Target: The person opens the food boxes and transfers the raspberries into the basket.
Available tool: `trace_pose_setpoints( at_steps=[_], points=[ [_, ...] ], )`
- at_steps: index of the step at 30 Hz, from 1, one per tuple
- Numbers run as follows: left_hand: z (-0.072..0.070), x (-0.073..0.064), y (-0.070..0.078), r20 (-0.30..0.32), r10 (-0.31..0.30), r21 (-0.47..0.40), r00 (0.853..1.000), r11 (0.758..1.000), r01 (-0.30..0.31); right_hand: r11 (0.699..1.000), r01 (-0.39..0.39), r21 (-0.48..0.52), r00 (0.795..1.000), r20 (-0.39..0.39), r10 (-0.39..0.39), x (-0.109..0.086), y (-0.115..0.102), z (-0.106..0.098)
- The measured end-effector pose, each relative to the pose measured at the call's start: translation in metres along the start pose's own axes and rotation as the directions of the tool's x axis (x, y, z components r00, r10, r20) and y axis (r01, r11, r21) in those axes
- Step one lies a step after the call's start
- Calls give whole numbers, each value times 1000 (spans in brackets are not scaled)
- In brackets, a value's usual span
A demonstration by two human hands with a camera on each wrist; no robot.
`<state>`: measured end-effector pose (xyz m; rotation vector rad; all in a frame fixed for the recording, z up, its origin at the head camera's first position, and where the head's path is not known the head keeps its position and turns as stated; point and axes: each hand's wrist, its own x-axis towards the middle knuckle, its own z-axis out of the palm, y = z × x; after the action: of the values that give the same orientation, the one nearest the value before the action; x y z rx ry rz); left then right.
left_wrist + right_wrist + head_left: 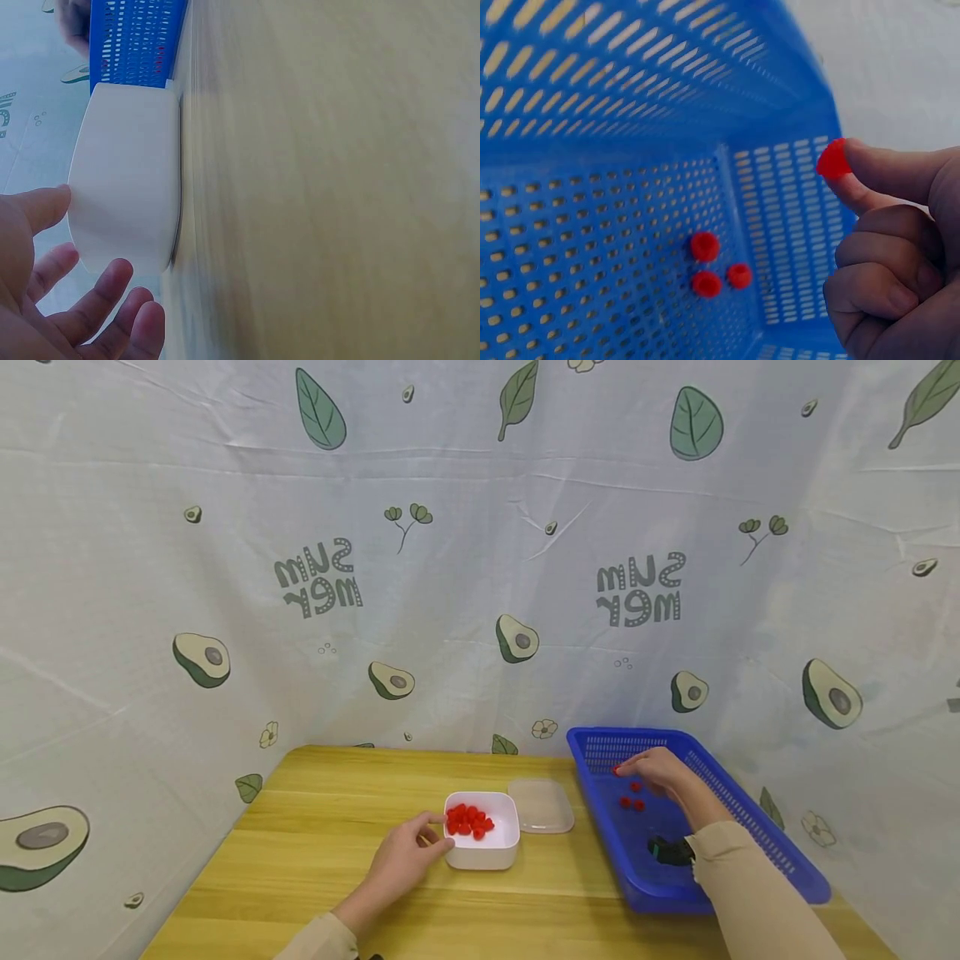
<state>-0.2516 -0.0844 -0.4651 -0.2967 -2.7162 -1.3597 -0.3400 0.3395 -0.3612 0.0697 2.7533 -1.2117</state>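
My right hand [663, 770] is over the far left part of a blue plastic basket [652, 902], pinching a red raspberry [834, 159] between thumb and forefinger. The other fingers of that hand curl into the palm. On the basket floor lie several loose raspberries [706, 284]. At the left, a square white box [482, 857] stands on the table with a cluster of raspberries [467, 820] inside. My left hand [405, 853] touches the box's left side with thumb and forefinger, while its remaining fingers [112, 279] hang loosely bent beside it.
A translucent lid [542, 806] lies flat between the white box and the basket. The wooden table [322, 814] meets a patterned curtain [450, 610] at the back. The basket's raised walls [780, 225] surround the loose raspberries.
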Motion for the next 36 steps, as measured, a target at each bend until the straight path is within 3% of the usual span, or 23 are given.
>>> trace_pose_setpoints(
  at_steps=[15,29,36],
  points=[
    [-1,-1,2,1,10,-7,1000,1000,-10,993,-92,-75,995,19,94,4,27,-2],
    [0,-1,2,7,-5,-15,1000,1000,5,975,-97,-201,994,23,103,5,42,-1],
    [-1,-1,3,8,-11,-11,1000,1000,11,977,-75,-202,997,11,79,6,44,-1]
  ],
)
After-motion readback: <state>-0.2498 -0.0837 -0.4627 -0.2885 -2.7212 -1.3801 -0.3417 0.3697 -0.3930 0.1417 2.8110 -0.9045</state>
